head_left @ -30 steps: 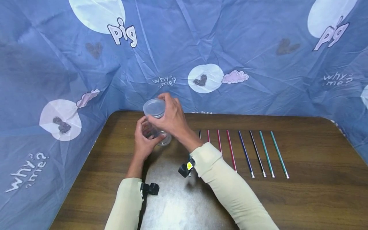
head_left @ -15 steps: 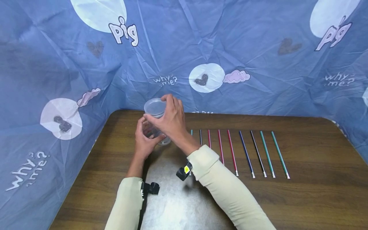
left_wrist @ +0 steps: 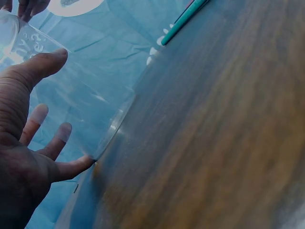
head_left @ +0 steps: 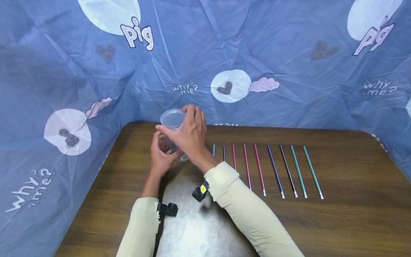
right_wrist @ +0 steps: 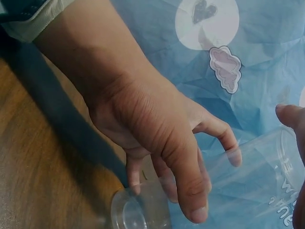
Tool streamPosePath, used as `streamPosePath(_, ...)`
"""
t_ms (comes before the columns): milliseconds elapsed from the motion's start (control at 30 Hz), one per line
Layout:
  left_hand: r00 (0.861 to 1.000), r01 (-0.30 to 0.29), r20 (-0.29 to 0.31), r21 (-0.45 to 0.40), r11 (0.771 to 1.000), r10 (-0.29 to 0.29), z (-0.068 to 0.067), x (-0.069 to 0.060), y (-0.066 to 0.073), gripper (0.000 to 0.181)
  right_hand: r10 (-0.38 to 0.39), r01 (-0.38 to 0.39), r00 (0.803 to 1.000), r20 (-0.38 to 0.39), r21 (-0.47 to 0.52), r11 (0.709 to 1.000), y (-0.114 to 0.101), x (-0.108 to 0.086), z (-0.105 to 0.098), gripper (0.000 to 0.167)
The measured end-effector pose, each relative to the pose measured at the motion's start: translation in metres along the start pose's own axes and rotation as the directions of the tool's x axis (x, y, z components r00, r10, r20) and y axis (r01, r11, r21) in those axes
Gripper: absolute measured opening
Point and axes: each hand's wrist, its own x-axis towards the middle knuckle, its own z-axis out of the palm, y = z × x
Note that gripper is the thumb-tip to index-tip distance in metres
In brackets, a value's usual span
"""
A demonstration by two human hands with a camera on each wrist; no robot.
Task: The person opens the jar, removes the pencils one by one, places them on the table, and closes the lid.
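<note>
A clear plastic jar (left_wrist: 95, 107) with a round translucent lid (head_left: 172, 119) is at the table's far left. My left hand (head_left: 159, 159) holds its body low, thumb on the near side and fingers spread around the far side. Across the top, my right hand (head_left: 192, 137) grips the lid's edge between thumb and fingers. In the right wrist view, the left hand (right_wrist: 157, 129) spans the jar, and part of the right hand (right_wrist: 298, 131) shows at the right edge. The jar looks close to the wood; whether its base touches cannot be told.
Several pencils, among them a red pencil (head_left: 260, 169) and a green pencil (head_left: 313, 171), lie in a row right of the jar. The right forearm hides some of their lower ends. Blue printed cloth (head_left: 282, 46) hangs behind the wooden table (head_left: 353, 171).
My right hand has turned slightly on the lid, its thumb shifting left and its wrist moving left and down. The left hand keeps its hold. More of the leftmost pencils shows.
</note>
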Motion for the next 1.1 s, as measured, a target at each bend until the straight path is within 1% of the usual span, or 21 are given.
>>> streamPosePath(100,1.0,-0.006,0.001,-0.003,1.0,0.006,0.0,0.0,-0.002,0.08,0.027,-0.027,1.0,0.006,0.013,1.0,0.001,0.0,0.0,0.091)
streamPosePath(167,1.0,-0.015,0.002,-0.013,1.0,0.015,0.001,0.0,-0.003,0.081,0.02,-0.021,1.0,0.022,0.06,0.998,0.004,0.0,0.0,0.09)
streamPosePath(200,1.0,-0.018,0.001,-0.014,1.0,0.018,0.001,0.0,-0.003,0.082,0.005,-0.008,1.0,0.029,0.104,0.995,0.006,0.0,0.0,0.088)
streamPosePath(233,1.0,-0.02,0.0,-0.011,1.0,0.02,0.001,0.0,-0.003,0.083,-0.015,0.008,0.999,0.037,0.174,0.985,0.007,0.001,0.0,0.085)
streamPosePath(267,1.0,-0.023,-0.001,-0.009,1.0,0.023,0.001,0.0,-0.003,0.084,-0.032,0.019,0.998,0.049,0.253,0.967,0.009,0.002,-0.001,0.081)
streamPosePath(300,1.0,-0.023,-0.002,-0.011,1.0,0.023,0.001,0.0,-0.003,0.085,-0.047,0.021,0.997,0.067,0.345,0.938,0.011,0.003,-0.001,0.079)
streamPosePath(333,1.0,-0.021,-0.003,-0.007,1.0,0.021,0.001,0.0,-0.003,0.085,-0.056,0.012,0.995,0.089,0.434,0.901,0.012,0.003,-0.001,0.079)
streamPosePath(400,1.0,-0.02,-0.009,0.0,1.0,0.02,0.001,0.0,-0.002,0.086,-0.055,-0.034,0.989,0.134,0.582,0.813,0.014,0.005,-0.001,0.082)
streamPosePath(433,1.0,-0.019,-0.012,0.001,1.0,0.019,0.001,0.0,-0.002,0.086,-0.043,-0.07,0.986,0.162,0.632,0.772,0.015,0.005,-0.001,0.084)
streamPosePath(467,1.0,-0.017,-0.014,-0.003,1.0,0.017,0.001,0.0,-0.002,0.087,-0.031,-0.104,0.982,0.187,0.668,0.737,0.015,0.005,-0.001,0.086)
streamPosePath(500,1.0,-0.016,-0.015,-0.006,1.0,0.016,0.001,0.0,-0.001,0.087,-0.019,-0.134,0.978,0.208,0.694,0.708,0.016,0.005,0.0,0.087)
streamPosePath(533,1.0,-0.014,-0.015,-0.002,1.0,0.014,0.0,0.0,-0.001,0.087,-0.011,-0.152,0.975,0.22,0.707,0.69,0.016,0.005,0.0,0.087)
streamPosePath(600,1.0,-0.013,-0.014,0.006,1.0,0.013,0.0,0.0,0.0,0.087,0.002,-0.178,0.971,0.237,0.724,0.667,0.018,0.004,0.0,0.088)
streamPosePath(667,1.0,-0.008,-0.006,0.019,1.0,0.008,0.0,0.0,0.001,0.087,0.008,-0.187,0.97,0.241,0.732,0.655,0.02,0.003,0.0,0.087)
streamPosePath(767,1.0,-0.002,-0.001,0.035,0.999,0.003,0.0,0.0,0.002,0.087,0.006,-0.187,0.97,0.245,0.726,0.662,0.022,0.002,0.0,0.085)
streamPosePath(867,1.0,0.005,-0.002,0.025,1.0,-0.005,0.001,0.0,0.002,0.087,-0.009,-0.165,0.972,0.233,0.714,0.68,0.024,0.001,0.002,0.081)
streamPosePath(933,1.0,0.006,-0.002,0.013,1.0,-0.006,0.002,-0.001,0.002,0.086,-0.024,-0.134,0.977,0.21,0.706,0.695,0.024,0.0,0.003,0.08)
streamPosePath(1100,1.0,-0.001,-0.006,0.006,1.0,0.001,0.002,-0.001,0.002,0.086,-0.047,-0.079,0.985,0.168,0.668,0.74,0.024,-0.003,0.003,0.083)
